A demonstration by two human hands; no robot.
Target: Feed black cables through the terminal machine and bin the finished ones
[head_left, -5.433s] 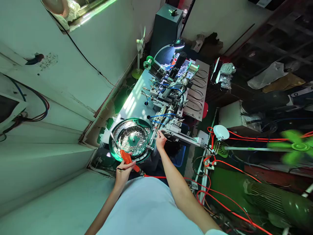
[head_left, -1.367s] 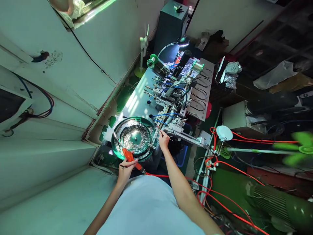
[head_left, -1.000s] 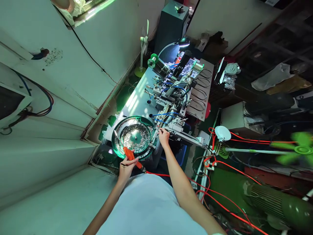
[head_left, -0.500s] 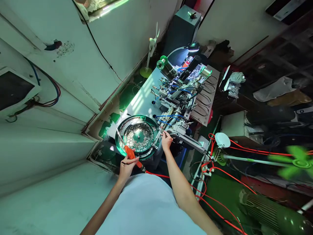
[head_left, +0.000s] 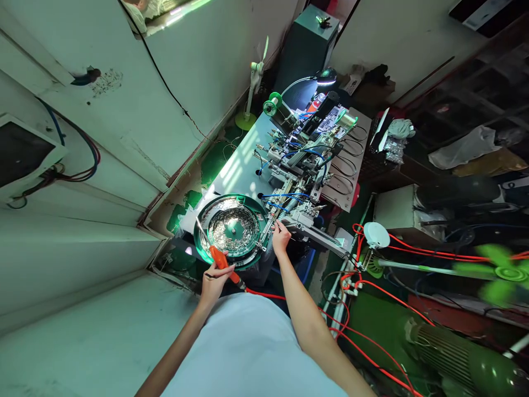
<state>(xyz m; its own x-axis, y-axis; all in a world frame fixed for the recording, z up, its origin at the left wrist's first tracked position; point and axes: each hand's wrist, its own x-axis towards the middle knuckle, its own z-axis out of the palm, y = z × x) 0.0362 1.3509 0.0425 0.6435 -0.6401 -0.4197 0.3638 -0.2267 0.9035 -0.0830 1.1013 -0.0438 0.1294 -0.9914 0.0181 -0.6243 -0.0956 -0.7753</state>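
Observation:
My left hand (head_left: 215, 281) is closed around an orange air blow gun (head_left: 220, 258) with a red hose at its rear end. The gun's thin nozzle (head_left: 202, 229) reaches over the left side of a round green feeder bowl (head_left: 201, 251). Many small shiny metal parts (head_left: 243, 220) lie in a ring in the bowl, with a green patch showing at the centre. To the right of the bowl, my right hand (head_left: 281, 238) has its fingers pinched together at the metal feed track (head_left: 270, 223). What those fingers hold, if anything, is too small to make out.
Beyond my hands an assembly machine (head_left: 306, 149) with blue air tubes and wire spools covers the bench (head_left: 239, 160). A lit lamp (head_left: 326, 77) shines at its far end. Red hoses (head_left: 372, 286) and a green fan (head_left: 502, 273) are to the right; a wall runs along the left.
More of the green centre shows among the metal parts in the bowl. The fan's blades have turned and the view has shifted slightly. Both hands stay nearly in place.

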